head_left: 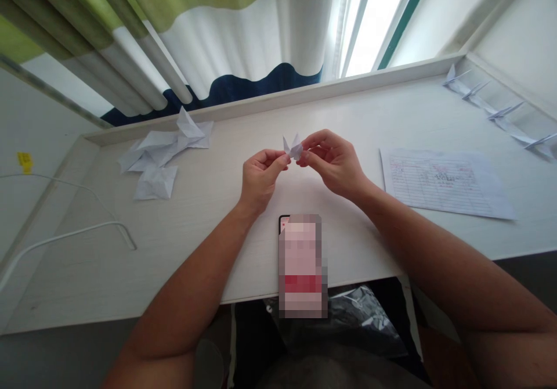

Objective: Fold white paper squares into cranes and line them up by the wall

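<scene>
A small piece of folded white paper (pixel 295 148) with two pointed tips sticking up is held above the middle of the desk. My left hand (pixel 262 179) pinches its left side between thumb and forefinger. On the other side, my right hand (pixel 333 159) grips it with thumb and bent fingers. The fingertips hide part of the folds. Just below my hands lies a phone (pixel 284 224), its screen mostly blurred out.
Creased white papers (pixel 159 151) lie heaped at the left. A printed, lined sheet (pixel 444 183) rests at the right. Several folded paper figures (pixel 500 112) stand along the right edge. White cables (pixel 93 229) cross the desk's left side. Curtains (pixel 243 35) hang behind the desk (pixel 209 244).
</scene>
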Action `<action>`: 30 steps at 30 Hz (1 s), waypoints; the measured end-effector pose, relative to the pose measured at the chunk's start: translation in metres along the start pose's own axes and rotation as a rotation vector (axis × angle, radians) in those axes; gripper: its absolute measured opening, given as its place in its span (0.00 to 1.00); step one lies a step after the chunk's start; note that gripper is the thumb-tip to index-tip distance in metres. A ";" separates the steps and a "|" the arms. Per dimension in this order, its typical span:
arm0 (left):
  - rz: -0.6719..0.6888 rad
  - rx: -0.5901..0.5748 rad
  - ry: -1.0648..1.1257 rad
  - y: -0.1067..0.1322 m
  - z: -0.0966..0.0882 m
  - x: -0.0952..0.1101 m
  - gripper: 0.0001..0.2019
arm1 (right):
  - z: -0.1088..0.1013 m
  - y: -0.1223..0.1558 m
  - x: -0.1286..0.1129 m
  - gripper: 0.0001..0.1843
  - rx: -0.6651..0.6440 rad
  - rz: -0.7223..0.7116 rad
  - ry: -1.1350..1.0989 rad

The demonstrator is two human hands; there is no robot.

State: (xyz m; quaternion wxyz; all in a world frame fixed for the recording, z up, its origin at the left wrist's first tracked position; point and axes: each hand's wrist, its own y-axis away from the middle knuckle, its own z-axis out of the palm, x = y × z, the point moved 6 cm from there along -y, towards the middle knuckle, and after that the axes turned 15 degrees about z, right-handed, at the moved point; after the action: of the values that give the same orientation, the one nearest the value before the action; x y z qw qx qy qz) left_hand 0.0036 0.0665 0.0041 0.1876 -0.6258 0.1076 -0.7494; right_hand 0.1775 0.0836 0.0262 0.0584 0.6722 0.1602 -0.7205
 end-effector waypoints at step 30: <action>0.095 0.002 -0.032 -0.002 0.000 0.007 0.14 | -0.004 0.015 -0.019 0.08 0.193 -0.599 0.755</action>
State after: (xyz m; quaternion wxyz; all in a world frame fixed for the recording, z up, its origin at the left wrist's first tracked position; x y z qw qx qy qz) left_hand 0.0023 0.0651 0.0110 0.2251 -0.6318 0.1336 -0.7296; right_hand 0.1874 0.0679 0.0426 -0.2762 0.8131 0.2890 -0.4232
